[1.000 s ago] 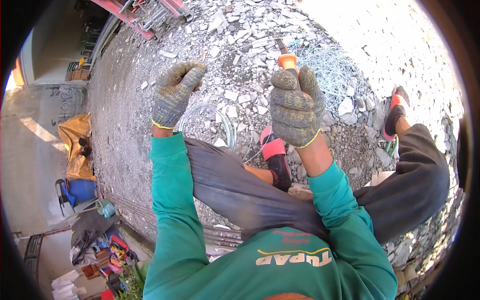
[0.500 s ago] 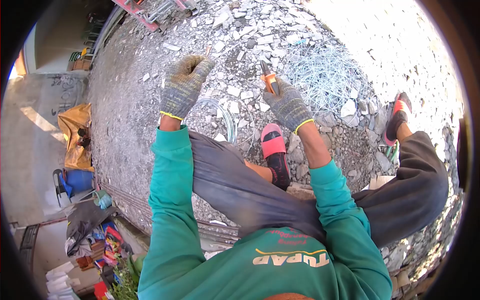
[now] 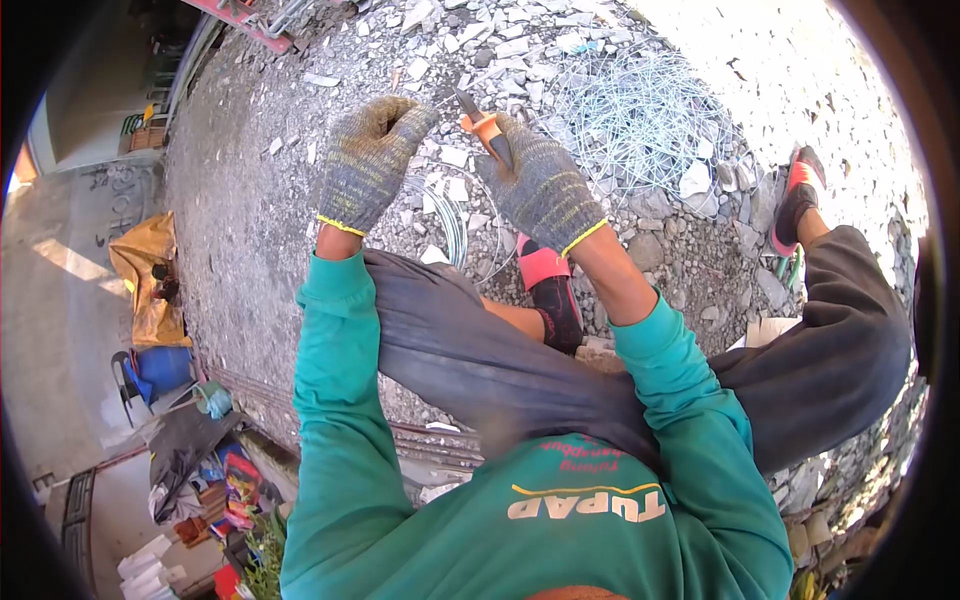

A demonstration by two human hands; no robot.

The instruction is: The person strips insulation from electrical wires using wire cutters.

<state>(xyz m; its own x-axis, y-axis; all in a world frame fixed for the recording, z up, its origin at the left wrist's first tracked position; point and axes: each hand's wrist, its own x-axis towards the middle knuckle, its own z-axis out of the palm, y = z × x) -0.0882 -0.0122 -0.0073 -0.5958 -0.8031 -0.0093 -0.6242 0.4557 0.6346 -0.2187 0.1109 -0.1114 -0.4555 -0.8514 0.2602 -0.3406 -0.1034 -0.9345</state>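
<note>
My left hand (image 3: 368,160), in a grey knitted glove with a yellow cuff, is closed with thumb and fingers pinched on a thin wire (image 3: 446,99), which is barely visible. My gloved right hand (image 3: 535,185) is wrapped round pliers (image 3: 482,125) with orange and black handles. Their dark jaws point up and left, close to the fingertips of my left hand. Below and between the hands, a coil of wire (image 3: 452,228) lies on the rubble. A large tangled heap of cut wire pieces (image 3: 645,120) spreads to the right of my right hand.
Broken stone and gravel (image 3: 250,240) cover the ground. My feet, in red and black slippers (image 3: 543,262), rest on it. Long rods (image 3: 430,445) lie near my lap. A red metal frame (image 3: 250,22) stands at the top; a blue container (image 3: 165,368) and an orange-brown sheet (image 3: 148,280) are left.
My right hand has moved left with the pliers, bringing their jaws near my left fingertips. My left hand stays pinched, slightly higher in view. The whole view has shifted a little.
</note>
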